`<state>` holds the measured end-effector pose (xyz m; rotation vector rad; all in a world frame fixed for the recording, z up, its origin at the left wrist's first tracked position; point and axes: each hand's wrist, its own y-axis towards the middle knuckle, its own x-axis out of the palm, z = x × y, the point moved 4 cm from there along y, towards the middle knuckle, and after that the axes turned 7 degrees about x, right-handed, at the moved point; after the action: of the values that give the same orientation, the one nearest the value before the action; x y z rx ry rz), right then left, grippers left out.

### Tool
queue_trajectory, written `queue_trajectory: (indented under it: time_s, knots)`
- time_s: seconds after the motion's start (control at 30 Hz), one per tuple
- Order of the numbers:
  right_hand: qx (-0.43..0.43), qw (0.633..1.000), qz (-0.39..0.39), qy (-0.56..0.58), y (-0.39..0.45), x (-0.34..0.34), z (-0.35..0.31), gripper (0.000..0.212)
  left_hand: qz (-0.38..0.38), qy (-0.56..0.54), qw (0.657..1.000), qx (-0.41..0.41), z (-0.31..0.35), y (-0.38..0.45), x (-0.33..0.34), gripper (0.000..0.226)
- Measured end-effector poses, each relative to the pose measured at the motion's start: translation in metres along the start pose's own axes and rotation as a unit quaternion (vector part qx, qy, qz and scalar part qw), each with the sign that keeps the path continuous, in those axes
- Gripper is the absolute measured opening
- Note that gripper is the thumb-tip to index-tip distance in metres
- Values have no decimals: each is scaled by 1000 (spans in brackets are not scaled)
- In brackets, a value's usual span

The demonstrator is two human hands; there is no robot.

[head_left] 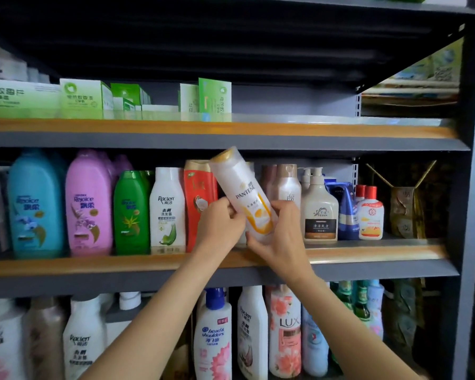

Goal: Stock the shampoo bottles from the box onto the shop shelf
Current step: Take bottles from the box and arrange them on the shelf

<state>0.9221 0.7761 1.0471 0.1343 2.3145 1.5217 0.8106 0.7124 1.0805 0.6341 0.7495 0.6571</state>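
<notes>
A white Pantene shampoo bottle (pixel 240 185) with a gold cap and orange swirl is held tilted, cap up and to the left, in front of the middle shelf (pixel 93 263). My left hand (pixel 220 224) grips its lower left side. My right hand (pixel 279 234) wraps around its base from the right. The bottle hangs before the gap between a red bottle (pixel 196 198) and a pearl-beige bottle (pixel 287 185). The box is out of sight.
The middle shelf holds blue (pixel 35 207), pink (pixel 89 204), green (pixel 130 212) and white Raclen (pixel 166 207) bottles on the left and a cream pump bottle (pixel 320 209) on the right. Green cartons (pixel 80 97) line the upper shelf. More bottles fill the lower shelf (pixel 214 333).
</notes>
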Motion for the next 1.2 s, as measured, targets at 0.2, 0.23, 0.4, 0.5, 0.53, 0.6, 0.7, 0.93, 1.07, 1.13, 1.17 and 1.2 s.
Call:
queue_trajectory:
  time_s: [0.2,0.23,0.4,0.5,0.53,0.6,0.7,0.93,1.07,1.13,1.17,1.2]
  knots:
    - [44,999,8,-31,20,16,-11,49,-48,-34,997,58,5,10,-10,37]
    - [60,997,2,-39,21,20,-10,48,-65,-16,996,63,2,13,-9,39]
    - [139,987,-51,-63,13,43,-10,56,-121,67,989,42,-19,22,1,30]
    - [180,973,-84,-119,9,46,-8,57,-146,107,983,30,-24,24,8,29]
    - [192,968,-88,-133,9,45,-8,55,-149,119,981,30,-25,25,10,30]
    - [214,961,-96,-146,11,44,-8,51,-148,137,979,30,-25,27,14,29]
    - [234,951,-114,-169,14,46,-8,45,-149,164,975,32,-28,30,20,22]
    - [253,932,-152,-212,20,50,-7,40,-142,183,973,12,-41,27,27,21]
    - [254,933,-160,-198,19,51,-9,51,-50,165,985,21,-40,16,14,29]
    - [258,934,-158,-192,19,51,-9,62,57,153,985,57,-39,7,1,30]
    - [256,933,-160,-194,19,51,-9,66,102,157,980,71,-41,1,-5,29]
    - [254,933,-161,-197,19,52,-9,68,132,166,974,75,-43,-3,-10,29]
